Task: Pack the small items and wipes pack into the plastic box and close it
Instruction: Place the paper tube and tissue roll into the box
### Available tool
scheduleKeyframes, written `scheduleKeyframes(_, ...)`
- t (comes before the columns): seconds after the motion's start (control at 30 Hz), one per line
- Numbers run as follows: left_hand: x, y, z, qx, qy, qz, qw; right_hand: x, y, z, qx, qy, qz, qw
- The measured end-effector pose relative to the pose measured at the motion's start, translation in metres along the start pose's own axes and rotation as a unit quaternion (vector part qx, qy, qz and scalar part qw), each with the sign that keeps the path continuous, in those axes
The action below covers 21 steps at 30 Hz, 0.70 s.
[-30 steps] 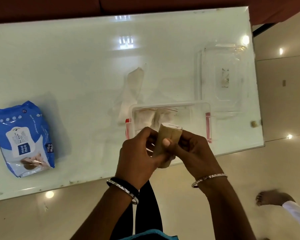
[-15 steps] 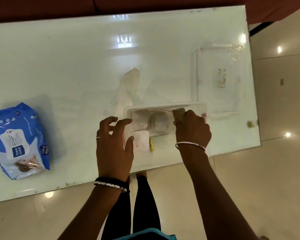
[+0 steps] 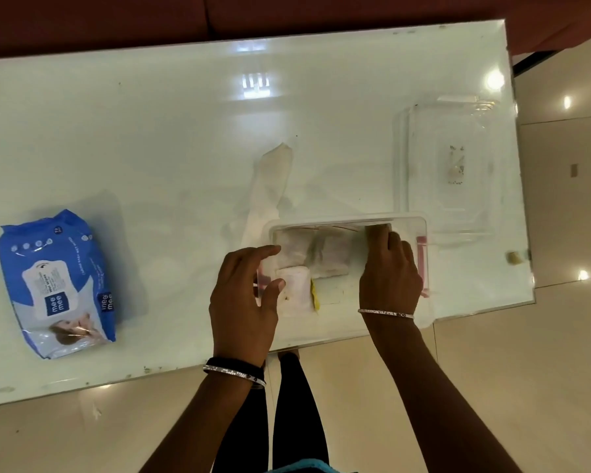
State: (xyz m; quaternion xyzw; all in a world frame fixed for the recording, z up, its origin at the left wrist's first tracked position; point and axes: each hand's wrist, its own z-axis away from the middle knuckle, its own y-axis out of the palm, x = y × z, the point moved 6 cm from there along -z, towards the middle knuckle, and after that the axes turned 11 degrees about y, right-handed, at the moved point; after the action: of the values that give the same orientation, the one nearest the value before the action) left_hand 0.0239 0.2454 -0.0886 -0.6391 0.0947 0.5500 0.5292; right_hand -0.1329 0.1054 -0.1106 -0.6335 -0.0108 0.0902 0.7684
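Note:
The clear plastic box with pink side clips stands open at the table's near edge. Inside it lie two pale wrapped packets, and a white packet with a yellow edge. My right hand is inside the box at its right end, shut on a tan rolled item pressed against the far wall. At the box's left wall hovers my left hand, fingers apart, holding nothing. The blue wipes pack lies on the table far to the left. The clear lid rests beyond the box, to the right.
A white folded cloth lies on the white glass table just behind the box's left corner. A small tan object sits at the table's right edge. My legs stand on the tiled floor below the near edge.
Both hands held the tan roll above the near edge a second ago. My right hand has since carried it into the box, and my left hand let go and moved to the box's left side.

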Motion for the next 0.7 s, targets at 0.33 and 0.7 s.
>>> scheduleKeyframes(0.33,0.048,-0.028,-0.007,-0.100,-0.118,0.141,0.978,0.011,-0.014,0.003,0.074,0.016,-0.170,0.983)
scheduleKeyframes(0.7,0.087,-0.018,-0.045,-0.014,-0.135,0.026,0.990,0.064,-0.043,0.048,0.066,-0.095,-0.348,0.930)
